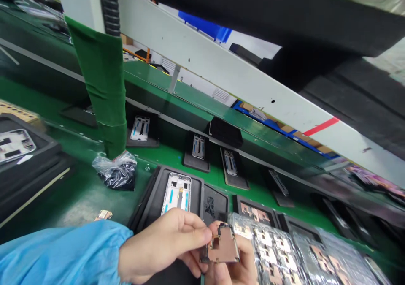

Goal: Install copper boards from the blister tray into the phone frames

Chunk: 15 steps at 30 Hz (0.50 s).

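- Blue cuffed sleeve: covers the left forearm, entering from the lower left edge of the view.
- Left hand: fingers lie close together, with the thumb and fingertips pinching the near edge of the board.
- Right hand: partly hidden behind the board, its fingers curl up and support the far edge; their exact placement cannot be told.
- Copper-shielded circuit board: held between both sets of fingers, tilted and clear of all trays.
- Clear blister tray: just right of the fingers, with many similar boards lying in its pockets, so much of the batch is shown unhandled.
- Black fixture tray: directly ahead of the fingers, holding a phone frame with no board visibly seated.
- Loose board: lies on the green bench mat, left of the fingers.
- Plastic bag: crumpled, farther ahead and left of the fingers.
- Further phone frames: sit in a row of black fixtures, farthest from the fingers.
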Motion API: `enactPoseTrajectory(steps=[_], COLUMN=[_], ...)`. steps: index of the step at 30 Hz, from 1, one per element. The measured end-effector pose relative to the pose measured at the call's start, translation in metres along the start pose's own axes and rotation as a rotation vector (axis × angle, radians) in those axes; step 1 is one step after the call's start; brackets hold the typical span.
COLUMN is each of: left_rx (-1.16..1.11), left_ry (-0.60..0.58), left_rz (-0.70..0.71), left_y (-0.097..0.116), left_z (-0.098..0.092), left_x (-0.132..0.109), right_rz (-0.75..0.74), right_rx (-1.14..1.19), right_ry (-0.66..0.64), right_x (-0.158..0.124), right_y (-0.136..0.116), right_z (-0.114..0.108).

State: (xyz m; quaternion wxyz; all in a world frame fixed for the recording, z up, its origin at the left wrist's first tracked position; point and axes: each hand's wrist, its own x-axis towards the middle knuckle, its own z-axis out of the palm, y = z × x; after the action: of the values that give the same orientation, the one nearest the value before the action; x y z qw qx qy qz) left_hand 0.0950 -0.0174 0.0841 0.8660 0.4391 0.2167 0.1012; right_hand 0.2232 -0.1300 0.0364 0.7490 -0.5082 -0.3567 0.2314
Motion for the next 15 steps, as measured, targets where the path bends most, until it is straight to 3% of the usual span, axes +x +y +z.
enactPoseTrajectory(steps=[1, 3, 5, 7, 9, 12, 15], left_rx=[0.072, 0.403, 0.956, 1.404, 1.555, 1.638, 1.711], left_ry=[0.006, 0.133, 0.331, 0.43, 0.402, 0.305, 0.194], left_rz=[0.04, 0.18, 0.318, 0.365, 0.374, 0.538, 0.727], left_y=[0.001, 0.003, 0.002, -0.001, -0.005, -0.013, -0.023], left_z=[-0.005, -0.02, -0.038, -0.053, -0.06, -0.056, -0.048], left_x=[-0.001, -0.001, 0.002, 0.007, 0.009, -0.001, -0.02], right_rz=[0.02, 0.093, 0.149, 0.169, 0.143, 0.042, -0.156], right_rx=[0.033, 0.124, 0.168, 0.12, 0.003, -0.319, -0.695], right_ry=[-0.001, 0.01, 0.042, 0.052, 0.03, -0.088, -0.39], right_x=[0.003, 0.013, 0.029, 0.047, 0.065, 0.087, 0.107], right_y=[0.0, -0.001, -0.001, 0.0, 0.002, 0.005, 0.007], right_z=[-0.003, -0.01, -0.019, -0.024, -0.024, -0.01, 0.012])
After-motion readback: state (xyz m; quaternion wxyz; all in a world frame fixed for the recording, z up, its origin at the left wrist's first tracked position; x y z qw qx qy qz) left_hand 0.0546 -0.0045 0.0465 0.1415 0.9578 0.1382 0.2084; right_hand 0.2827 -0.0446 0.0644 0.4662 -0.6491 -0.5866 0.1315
